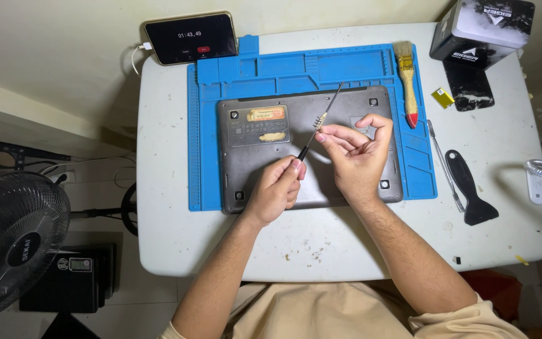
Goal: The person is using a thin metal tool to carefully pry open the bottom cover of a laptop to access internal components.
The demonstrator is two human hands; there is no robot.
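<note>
A dark grey laptop (265,169) lies bottom-up on a blue work mat (296,66). My left hand (276,188) grips the black handle of a thin screwdriver (321,119), whose shaft points up and away over the laptop. My right hand (356,150) hovers over the laptop's right half. Its fingertips pinch the screwdriver near the ridged collar in the middle of the tool.
The white table (170,220) also carries a phone (191,37) showing a timer, a wooden paintbrush (407,81), a black scraper (470,188), metal tweezers (443,166), a dark box (481,31) and a small yellow piece (442,97). A black fan (10,242) stands on the floor at left.
</note>
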